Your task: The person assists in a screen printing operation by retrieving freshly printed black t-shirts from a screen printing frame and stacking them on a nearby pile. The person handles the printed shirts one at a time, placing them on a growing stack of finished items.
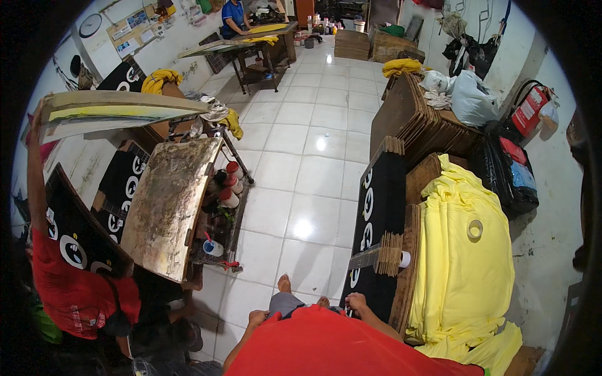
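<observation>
My left hand [258, 318] is beside my grey shorts and the hem of my red shirt, its fingers curled; what they hold, if anything, is hidden. Close to the near end of a long black printed cloth [380, 213] is my right hand [357, 302], also curled. I cannot tell whether it touches the cloth. White round eye-like prints run along that cloth, which lies over a stack of boards. A bundle of brown board edges [390, 255] crosses it, next to a roll of tape [405, 259].
At left a person in red [75, 282] raises a screen frame [119, 113] above a stained board [169, 207]. Bottles [229, 198] stand on a rack beside it. Yellow cloth [464, 263] bearing a tape roll [475, 230] is piled at right. Another person [234, 15] stands by a far table.
</observation>
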